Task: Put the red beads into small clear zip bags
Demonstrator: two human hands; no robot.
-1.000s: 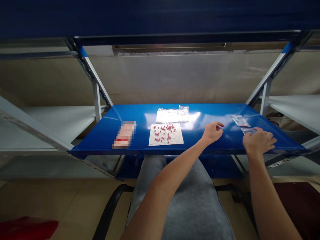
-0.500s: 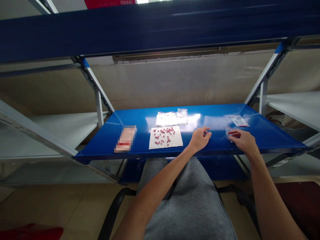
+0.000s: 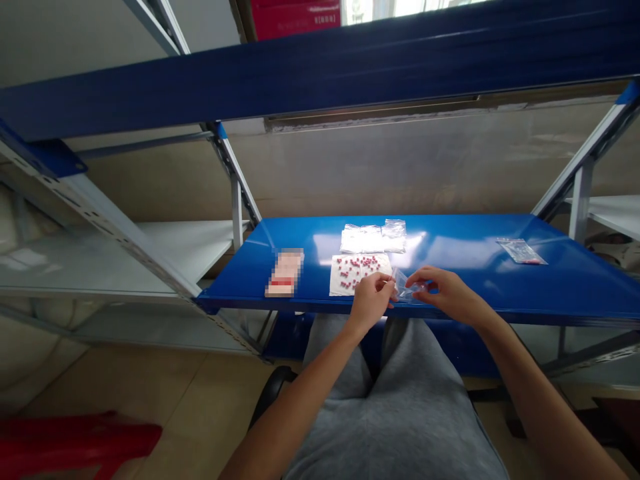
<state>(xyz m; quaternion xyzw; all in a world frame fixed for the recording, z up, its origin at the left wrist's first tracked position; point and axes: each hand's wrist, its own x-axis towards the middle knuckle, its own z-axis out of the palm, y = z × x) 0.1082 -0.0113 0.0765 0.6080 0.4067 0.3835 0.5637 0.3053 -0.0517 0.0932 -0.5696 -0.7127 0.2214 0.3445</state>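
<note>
Between my hands is a small clear zip bag (image 3: 403, 288), close to the shelf's front edge. My left hand (image 3: 371, 304) pinches its left side, with the thumb and index finger together. At the bag's right side, my right hand (image 3: 445, 293) grips it with bent fingers. Just behind my left hand lies a white cloth (image 3: 335, 285), partly covered by that hand. Many small dark-pink beads (image 3: 370, 262) are scattered over the cloth. Whether any bead is inside the held bag, I cannot tell.
Behind the cloth lie shiny clear bags (image 3: 362, 239). A flat bag with pinkish contents (image 3: 522, 251) rests farther right on the blue shelf (image 3: 460, 243). To the left is a blurred pale packet (image 3: 285, 273). A blue upper beam (image 3: 320, 77) crosses overhead; metal posts (image 3: 235, 173) stand at the sides.
My right hand has carried the small clear bag leftward from the right side of the shelf. My left hand has moved beside the cloth and taken hold of the bag. The view has shifted left.
</note>
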